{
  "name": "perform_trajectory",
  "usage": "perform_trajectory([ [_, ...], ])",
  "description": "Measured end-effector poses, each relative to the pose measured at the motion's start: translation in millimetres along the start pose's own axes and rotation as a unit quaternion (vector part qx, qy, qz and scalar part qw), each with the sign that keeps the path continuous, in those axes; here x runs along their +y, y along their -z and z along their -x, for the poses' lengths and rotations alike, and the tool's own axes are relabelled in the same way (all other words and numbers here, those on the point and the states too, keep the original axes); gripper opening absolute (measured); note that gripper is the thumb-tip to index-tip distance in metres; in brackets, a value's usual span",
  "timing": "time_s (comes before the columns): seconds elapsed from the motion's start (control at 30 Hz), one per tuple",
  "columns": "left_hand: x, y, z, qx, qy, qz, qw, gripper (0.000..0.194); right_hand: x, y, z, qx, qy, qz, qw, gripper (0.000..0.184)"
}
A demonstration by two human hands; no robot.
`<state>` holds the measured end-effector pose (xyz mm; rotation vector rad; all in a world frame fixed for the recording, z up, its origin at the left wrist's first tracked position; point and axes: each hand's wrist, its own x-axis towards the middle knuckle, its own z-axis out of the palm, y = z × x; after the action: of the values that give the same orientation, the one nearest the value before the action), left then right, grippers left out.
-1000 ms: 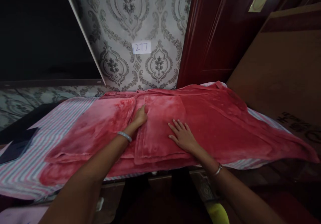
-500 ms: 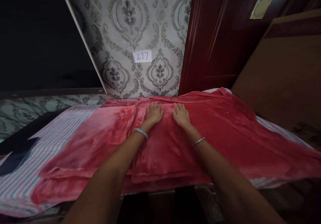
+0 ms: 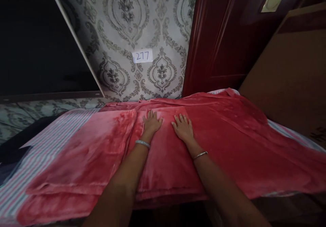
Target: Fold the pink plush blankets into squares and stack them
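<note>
Head view: both forearms extend forward, converging slightly. The left hand [image 3: 152,123] and right hand [image 3: 183,129] lie palm-down, fingers spread and pointing away, grasping nothing. Both contact the folded red blanket [image 3: 168,166], which lies over a striped cloth [image 3: 54,142]. Beyond stands the patterned wall [image 3: 160,30].

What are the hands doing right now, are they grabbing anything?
Left hand: open, palm down on the red fleece blanket, gripping nothing.
Right hand: open, flat on it too.
</note>
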<state>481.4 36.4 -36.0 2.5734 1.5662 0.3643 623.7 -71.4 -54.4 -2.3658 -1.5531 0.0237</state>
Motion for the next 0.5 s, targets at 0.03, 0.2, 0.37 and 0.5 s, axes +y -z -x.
perform_trajectory([
  [0.03,0.0,0.7,0.4,0.002,-0.002,-0.002,1.0,0.07,0.0,-0.5,0.7,-0.002,0.0,-0.002,1.0,0.06],
  [0.2,-2.1,-0.1,-0.4,0.013,-0.009,-0.011,1.0,0.068,2.5,8.6,-8.1,-0.021,-0.017,-0.033,0.999,0.059],
  [0.37,-2.8,-3.2,-3.9,0.017,-0.008,-0.026,0.999,0.067,0.5,39.9,-48.1,0.014,-0.07,-0.083,0.994,0.059],
  [0.5,-2.3,-3.8,-3.6,0.016,-0.006,-0.024,1.0,0.068,-3.3,36.7,-69.7,0.01,-0.054,-0.083,0.995,0.06],
])
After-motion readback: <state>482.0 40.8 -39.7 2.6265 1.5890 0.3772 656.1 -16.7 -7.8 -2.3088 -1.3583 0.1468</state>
